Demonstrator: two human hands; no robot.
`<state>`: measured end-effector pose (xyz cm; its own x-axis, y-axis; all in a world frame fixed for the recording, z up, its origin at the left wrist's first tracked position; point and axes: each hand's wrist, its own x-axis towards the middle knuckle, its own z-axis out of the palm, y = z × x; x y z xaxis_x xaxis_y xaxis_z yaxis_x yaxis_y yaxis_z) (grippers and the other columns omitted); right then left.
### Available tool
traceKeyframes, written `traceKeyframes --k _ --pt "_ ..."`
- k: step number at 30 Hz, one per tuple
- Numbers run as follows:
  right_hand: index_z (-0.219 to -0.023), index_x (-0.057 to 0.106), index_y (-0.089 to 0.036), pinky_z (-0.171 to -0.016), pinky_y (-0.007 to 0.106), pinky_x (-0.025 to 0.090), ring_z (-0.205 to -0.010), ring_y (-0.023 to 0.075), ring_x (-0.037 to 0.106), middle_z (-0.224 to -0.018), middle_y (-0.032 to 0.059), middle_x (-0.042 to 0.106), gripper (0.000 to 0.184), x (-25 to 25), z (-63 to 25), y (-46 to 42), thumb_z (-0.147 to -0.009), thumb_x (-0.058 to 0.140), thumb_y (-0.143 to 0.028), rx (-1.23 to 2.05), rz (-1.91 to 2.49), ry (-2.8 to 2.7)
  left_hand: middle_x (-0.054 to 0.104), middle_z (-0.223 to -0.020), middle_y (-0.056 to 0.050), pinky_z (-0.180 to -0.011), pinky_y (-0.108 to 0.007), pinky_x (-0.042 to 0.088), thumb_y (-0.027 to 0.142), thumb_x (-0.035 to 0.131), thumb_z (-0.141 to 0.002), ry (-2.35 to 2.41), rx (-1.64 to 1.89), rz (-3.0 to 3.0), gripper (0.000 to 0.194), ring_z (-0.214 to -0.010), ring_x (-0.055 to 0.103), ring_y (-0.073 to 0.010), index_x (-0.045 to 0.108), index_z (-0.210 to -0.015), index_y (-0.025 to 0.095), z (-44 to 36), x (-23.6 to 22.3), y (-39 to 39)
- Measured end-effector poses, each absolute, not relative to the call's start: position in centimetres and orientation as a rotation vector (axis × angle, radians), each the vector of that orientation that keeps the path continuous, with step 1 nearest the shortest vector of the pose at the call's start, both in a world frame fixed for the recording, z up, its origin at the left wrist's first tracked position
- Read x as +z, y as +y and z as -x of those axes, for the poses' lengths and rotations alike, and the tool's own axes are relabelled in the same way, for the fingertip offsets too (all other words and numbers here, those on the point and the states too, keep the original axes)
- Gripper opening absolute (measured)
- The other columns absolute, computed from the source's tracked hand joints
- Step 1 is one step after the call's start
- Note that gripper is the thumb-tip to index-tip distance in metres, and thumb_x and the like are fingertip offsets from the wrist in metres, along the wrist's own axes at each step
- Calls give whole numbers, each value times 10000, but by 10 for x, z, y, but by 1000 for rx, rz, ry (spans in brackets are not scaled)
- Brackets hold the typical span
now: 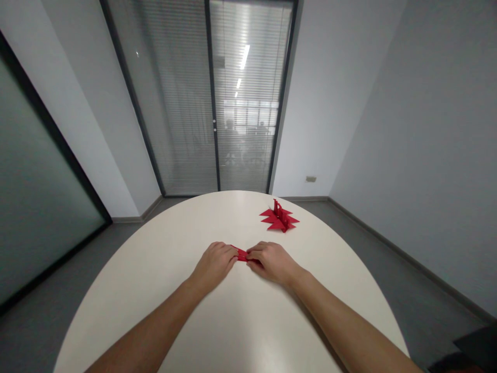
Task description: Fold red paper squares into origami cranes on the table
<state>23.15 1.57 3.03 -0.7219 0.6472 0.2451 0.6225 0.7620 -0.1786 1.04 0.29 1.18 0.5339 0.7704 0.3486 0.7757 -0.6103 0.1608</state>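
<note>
A small piece of folded red paper (242, 255) lies between my two hands at the middle of the round table. My left hand (218, 261) is closed on its left end, with the fingers curled over it. At the right end, the thumb and fingers of my right hand (271, 260) pinch the same paper. Most of the paper is covered by my fingers, so its full shape is hidden. Beyond my right hand, several red origami cranes (280, 217) sit bunched in a row with pointed wings spread.
The white round table (163, 290) fills the lower view, its curved far edge near a glass door with blinds (248, 166). Pale walls stand left and right, with a socket plate (311, 179) low on the far wall. A dark object (476, 347) shows at the lower right corner.
</note>
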Motion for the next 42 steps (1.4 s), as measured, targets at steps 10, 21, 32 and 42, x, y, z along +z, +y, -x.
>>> traceKeyframes --k 10,21,32,42 --pt "-999 763 -227 -860 285 478 -958 196 650 -992 35 761 227 19 -227 19 -904 558 -205 442 1061 -2420 752 -919 -54 -875 -405 441 239 440 -1012 -1384 -581 2668 277 -873 636 -230 708 -954 200 -10 12 2" --pt "-864 761 -204 -798 270 456 -863 184 640 -886 30 751 151 14 -220 20 -857 612 -182 504 1087 -2334 738 -936 -50 -857 -386 453 214 461 -1002 -1393 -539 2657 238 -883 643 -218 694 -952 201 -12 8 6" --pt "-915 778 -209 -703 248 443 -731 159 618 -821 11 740 234 9 -218 24 -804 598 -110 618 1070 -2277 753 -936 -34 -882 -389 474 191 547 -949 -1538 -710 2705 183 -932 651 -229 726 -960 227 -12 7 5" --pt "-882 772 -213 -887 306 482 -1011 213 658 -1065 41 757 182 6 -218 22 -838 611 -140 615 1048 -2245 727 -994 -50 -871 -364 470 245 496 -981 -1602 -744 2724 261 -941 635 -221 755 -1012 242 -3 12 6"
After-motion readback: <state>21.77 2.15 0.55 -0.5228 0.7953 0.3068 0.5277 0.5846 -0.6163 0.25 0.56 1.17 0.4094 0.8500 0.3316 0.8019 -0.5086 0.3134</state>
